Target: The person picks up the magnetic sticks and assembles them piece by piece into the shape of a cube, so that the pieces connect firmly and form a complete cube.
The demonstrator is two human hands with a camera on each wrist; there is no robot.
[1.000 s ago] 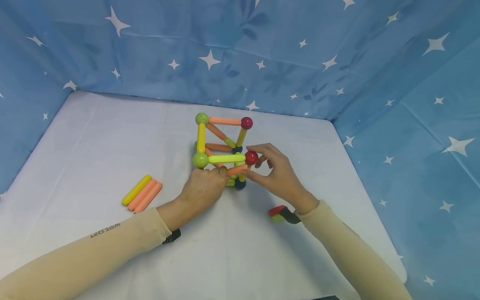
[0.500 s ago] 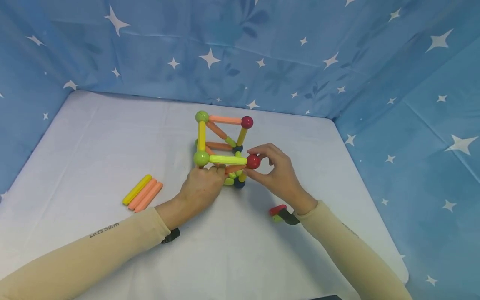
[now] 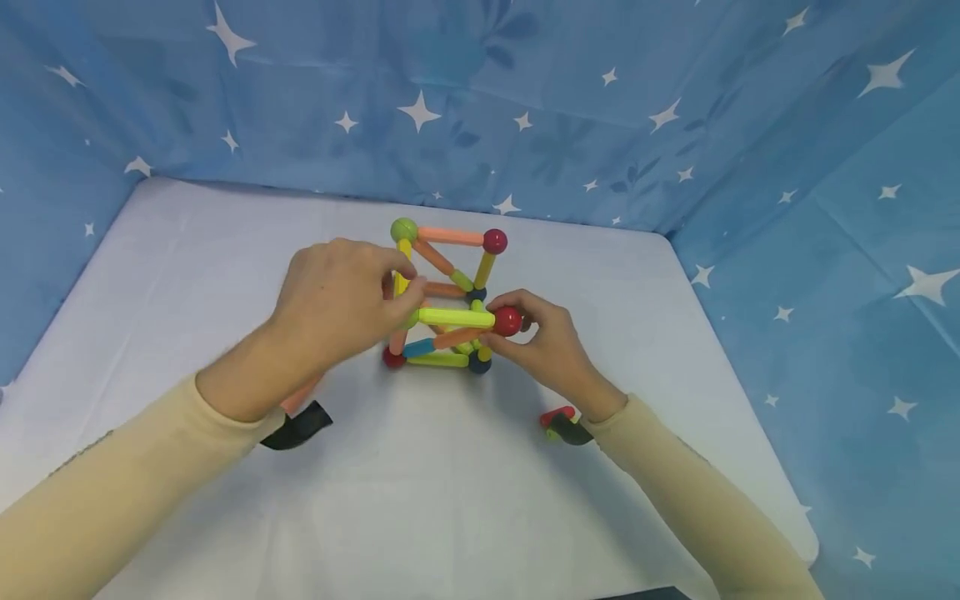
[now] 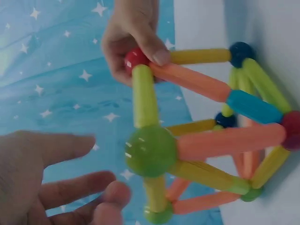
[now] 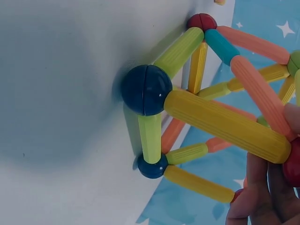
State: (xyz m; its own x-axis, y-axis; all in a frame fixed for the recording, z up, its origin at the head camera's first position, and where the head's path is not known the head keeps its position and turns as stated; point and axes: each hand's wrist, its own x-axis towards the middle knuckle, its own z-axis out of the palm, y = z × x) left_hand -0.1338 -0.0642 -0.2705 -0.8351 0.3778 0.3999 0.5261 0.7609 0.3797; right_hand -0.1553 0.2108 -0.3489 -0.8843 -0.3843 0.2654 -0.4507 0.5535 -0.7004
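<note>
A cube-like frame of magnetic sticks and balls (image 3: 456, 317) stands on the white table, with slanted sticks across its sides. My right hand (image 3: 551, 342) pinches the red ball (image 3: 508, 322) at its near upper right corner between thumb and fingers; the right wrist view shows a yellow stick (image 5: 227, 126) running from that ball down to a dark blue ball (image 5: 146, 90). Beside the near upper left corner is my left hand (image 3: 337, 300), fingers loosely spread and holding nothing. The left wrist view shows a gap between its fingertips and the green ball (image 4: 151, 150).
An orange stick (image 3: 300, 395) shows partly from under my left forearm. A red stick (image 3: 557, 416) and a green piece lie by my right wrist, partly behind a black strap (image 3: 572, 430). A blue star-patterned curtain (image 3: 465, 108) borders the table.
My left hand has let go of the slanted orange stick low on the near side and moved up and left to the green ball. The blue stick now shows. My right hand stays at the red ball.
</note>
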